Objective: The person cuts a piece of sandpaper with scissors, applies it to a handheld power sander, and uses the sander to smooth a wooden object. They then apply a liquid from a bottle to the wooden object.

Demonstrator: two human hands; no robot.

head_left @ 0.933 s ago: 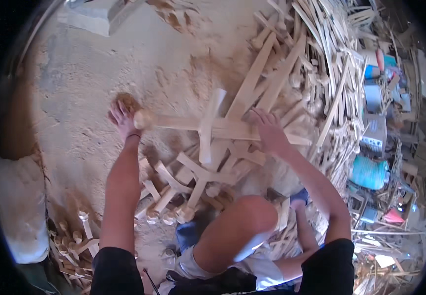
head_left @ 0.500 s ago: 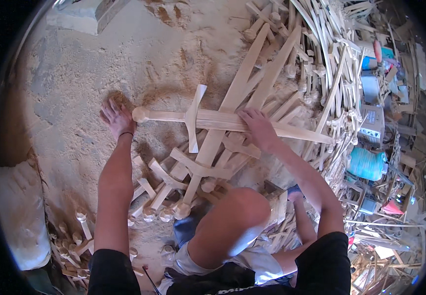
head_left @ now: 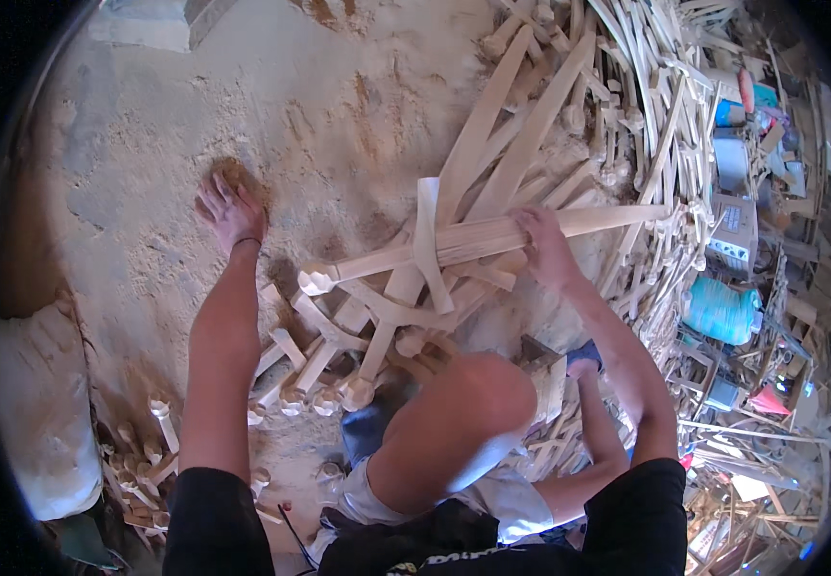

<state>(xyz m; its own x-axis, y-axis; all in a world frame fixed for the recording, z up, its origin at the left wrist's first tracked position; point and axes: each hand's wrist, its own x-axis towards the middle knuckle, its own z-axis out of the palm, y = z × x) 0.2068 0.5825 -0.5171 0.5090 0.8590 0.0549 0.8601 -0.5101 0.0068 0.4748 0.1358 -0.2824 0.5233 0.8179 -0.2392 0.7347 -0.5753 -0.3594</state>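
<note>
My right hand [head_left: 544, 240] has its fingers closed over the blade of a pale wooden sword [head_left: 478, 238]. The sword lies slantwise, its faceted pommel to the left and nearer me, its tip to the right and farther off. Beneath it, other wooden swords [head_left: 391, 313] lie crossed in a heap, several pommels toward my bent knee. Away to the left, my left hand [head_left: 231, 211] rests on the dusty floor [head_left: 339, 182], fingers spread, holding nothing. A dark patch of floor shows just beyond its fingertips.
Long wooden strips [head_left: 641, 106] are piled at the far right. Behind them are a grey box [head_left: 732, 230], a turquoise bundle [head_left: 723, 312] and scattered clutter. More hilts [head_left: 159, 413] stick up at lower left, near a pale sack [head_left: 36, 413]. A pale block [head_left: 142, 24] stands at far left.
The held sword has shifted right and swung: its pommel came nearer me and its tip went farther off. My right hand moved right with it. My left hand stayed on the floor.
</note>
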